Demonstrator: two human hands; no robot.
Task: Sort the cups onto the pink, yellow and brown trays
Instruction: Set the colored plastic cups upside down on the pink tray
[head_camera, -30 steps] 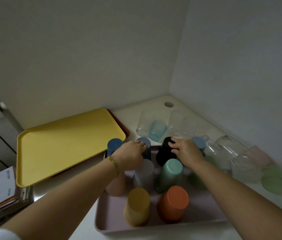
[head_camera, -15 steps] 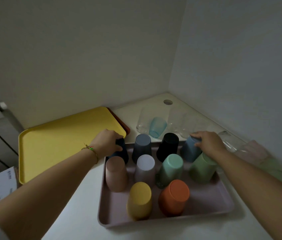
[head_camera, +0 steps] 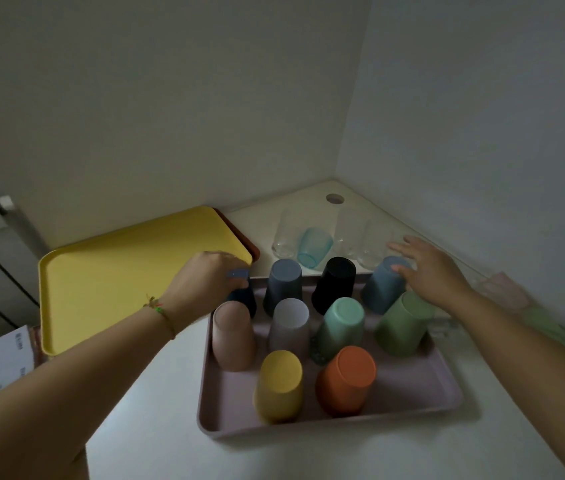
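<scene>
Left hand fingers curled round navy cup; right hand fingers splayed, touching blue cup.

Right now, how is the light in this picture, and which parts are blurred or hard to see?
Head view: dim light, soft shadow beside the pink tray; the right hand and the pale cups behind it are motion-blurred; the clear glasses almost vanish against the counter; the left hand half hides the dark blue cup it grips.

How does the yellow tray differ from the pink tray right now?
The yellow tray lies stacked on the brown tray; the pink tray sits straight on the counter. The pink tray carries upside-down cups; the yellow tray shows none. Both are rectangular with raised rims.
</scene>
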